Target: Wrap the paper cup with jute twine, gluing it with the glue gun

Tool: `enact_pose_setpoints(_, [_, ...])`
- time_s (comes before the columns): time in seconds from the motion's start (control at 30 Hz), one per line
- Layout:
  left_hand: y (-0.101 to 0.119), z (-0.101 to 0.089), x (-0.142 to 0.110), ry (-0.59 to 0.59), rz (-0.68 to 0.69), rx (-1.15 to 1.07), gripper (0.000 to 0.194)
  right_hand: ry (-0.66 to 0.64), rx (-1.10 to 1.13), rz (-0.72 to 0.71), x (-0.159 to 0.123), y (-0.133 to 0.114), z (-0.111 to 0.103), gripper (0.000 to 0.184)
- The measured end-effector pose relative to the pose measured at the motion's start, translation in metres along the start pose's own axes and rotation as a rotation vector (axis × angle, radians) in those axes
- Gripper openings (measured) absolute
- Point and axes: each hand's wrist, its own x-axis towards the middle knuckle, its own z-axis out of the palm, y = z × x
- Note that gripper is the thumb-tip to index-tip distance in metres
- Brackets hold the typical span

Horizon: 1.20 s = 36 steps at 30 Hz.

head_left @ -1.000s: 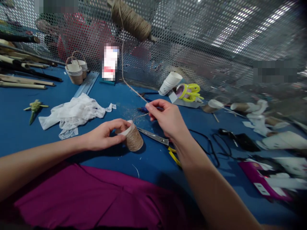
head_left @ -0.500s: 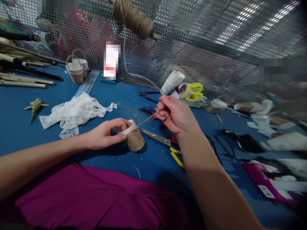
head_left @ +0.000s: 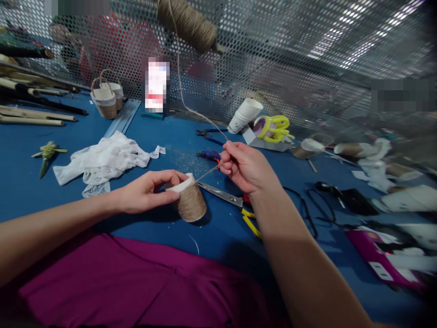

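A white paper cup (head_left: 192,200) wrapped in brown twine lies tilted above the blue table. My left hand (head_left: 152,190) grips it by its white rim, thumb outside and fingers reaching into the mouth. My right hand (head_left: 243,165) is closed on the jute twine (head_left: 206,173), which runs taut from the cup to my fingers. Beyond that hand the strand climbs to a large twine spool (head_left: 187,25) hung at the mesh. Scissors (head_left: 221,195) with red and yellow handles lie under my right wrist, and blue pliers (head_left: 208,155) lie behind the cup.
White lace (head_left: 105,159) is heaped to the left, with two small twine baskets (head_left: 105,104) behind it. Stacked paper cups (head_left: 245,115) and a yellow coil (head_left: 277,129) stand at the back. Bamboo sticks (head_left: 37,114) lie far left; a black cable (head_left: 321,207) lies right.
My right hand has moved slightly down and left with the twine. The wrapped cup has turned a little in my left hand, which stays at its rim.
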Motion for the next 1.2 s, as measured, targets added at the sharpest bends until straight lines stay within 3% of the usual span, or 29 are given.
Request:
enact_pose_setpoints(0.93, [0.017, 0.005, -0.004, 0.018, 0.057, -0.042, 0.007, -0.07, -0.093, 0.124, -0.004, 0.021, 0.014, 0.022])
enact_pose_setpoints(1.2, [0.019, 0.006, -0.005, 0.021, 0.045, -0.056, 0.006, -0.147, -0.09, 0.166, -0.007, 0.032, 0.02, 0.022])
